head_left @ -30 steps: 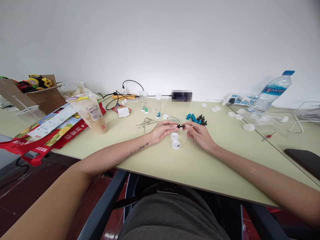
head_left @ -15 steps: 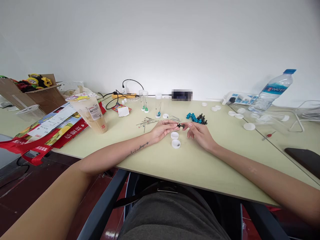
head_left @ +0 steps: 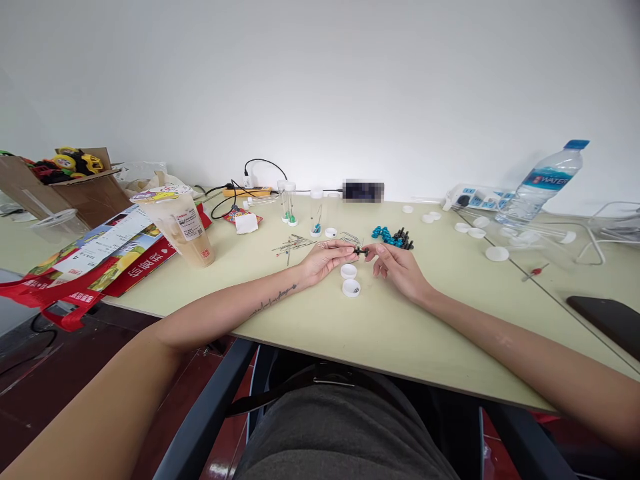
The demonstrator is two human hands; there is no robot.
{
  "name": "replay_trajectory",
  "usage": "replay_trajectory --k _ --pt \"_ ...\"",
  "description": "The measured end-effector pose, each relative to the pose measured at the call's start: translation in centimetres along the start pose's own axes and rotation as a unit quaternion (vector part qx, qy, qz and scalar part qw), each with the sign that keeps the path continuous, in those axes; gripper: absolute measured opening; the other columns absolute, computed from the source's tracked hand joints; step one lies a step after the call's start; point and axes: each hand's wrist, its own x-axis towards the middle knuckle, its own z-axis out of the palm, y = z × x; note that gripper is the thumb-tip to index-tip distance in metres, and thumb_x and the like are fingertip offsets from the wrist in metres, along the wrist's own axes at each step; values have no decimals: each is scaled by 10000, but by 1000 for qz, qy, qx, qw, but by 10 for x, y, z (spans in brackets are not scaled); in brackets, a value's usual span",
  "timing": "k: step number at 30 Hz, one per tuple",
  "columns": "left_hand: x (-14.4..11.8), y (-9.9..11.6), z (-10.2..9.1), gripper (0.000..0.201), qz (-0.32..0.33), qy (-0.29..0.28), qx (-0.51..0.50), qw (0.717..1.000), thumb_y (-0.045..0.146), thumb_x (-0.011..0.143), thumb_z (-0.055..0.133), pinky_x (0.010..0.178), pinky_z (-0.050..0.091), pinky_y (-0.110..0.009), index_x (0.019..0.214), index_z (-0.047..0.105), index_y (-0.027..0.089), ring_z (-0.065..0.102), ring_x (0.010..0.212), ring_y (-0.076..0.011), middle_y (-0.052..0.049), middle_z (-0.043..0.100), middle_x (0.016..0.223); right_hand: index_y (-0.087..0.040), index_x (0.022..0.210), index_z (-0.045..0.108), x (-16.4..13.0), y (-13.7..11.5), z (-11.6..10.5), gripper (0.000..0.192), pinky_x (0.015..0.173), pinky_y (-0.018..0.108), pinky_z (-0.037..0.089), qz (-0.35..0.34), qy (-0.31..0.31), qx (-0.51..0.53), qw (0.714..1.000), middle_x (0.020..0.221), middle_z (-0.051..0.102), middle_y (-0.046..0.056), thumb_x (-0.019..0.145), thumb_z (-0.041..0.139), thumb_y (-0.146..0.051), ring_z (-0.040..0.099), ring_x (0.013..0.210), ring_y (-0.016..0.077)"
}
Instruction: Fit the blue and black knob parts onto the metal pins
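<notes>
My left hand (head_left: 327, 259) and my right hand (head_left: 397, 267) meet over the middle of the table (head_left: 390, 327). Between their fingertips they pinch a small black bead (head_left: 361, 251) that seems to sit on a thin pin held by the left hand. Two white caps (head_left: 351, 280) lie just below the hands. A heap of blue and black beads (head_left: 393, 236) lies just beyond my right hand. Loose metal pins (head_left: 295, 244) are scattered beyond my left hand, beside clear tubes (head_left: 289, 202) standing upright.
A sealed drink cup (head_left: 183, 227) and a red bag (head_left: 100, 257) are at the left, with a cardboard box (head_left: 75, 183) of toys behind. At the right are a water bottle (head_left: 547, 180), a power strip (head_left: 475, 197), several white caps (head_left: 477, 230) and a dark phone (head_left: 607, 317).
</notes>
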Motion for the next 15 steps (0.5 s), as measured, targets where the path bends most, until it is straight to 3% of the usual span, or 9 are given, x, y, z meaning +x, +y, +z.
replay_trajectory --k 4,9,15 --pt "0 0 -1 247 2 -4 5 1000 130 681 718 972 449 -324 921 678 90 666 874 -171 -84 687 897 -215 1055 604 0 0 0 446 504 270 442 -7 6 10 1000 910 616 62 901 350 -548 575 586 136" --pt "1 -1 -2 245 3 -8 11 1000 137 685 717 984 440 -338 922 676 92 664 880 -172 -87 688 905 -199 896 623 0 1 0 451 495 265 435 0 -3 11 1000 885 621 61 897 349 -557 573 579 133" --pt "0 -1 -2 221 3 -6 13 1000 129 689 711 993 433 -346 905 678 98 664 873 -168 -75 688 896 -220 1054 590 0 0 0 417 497 259 430 -5 -6 19 1000 874 609 50 907 354 -531 566 577 127"
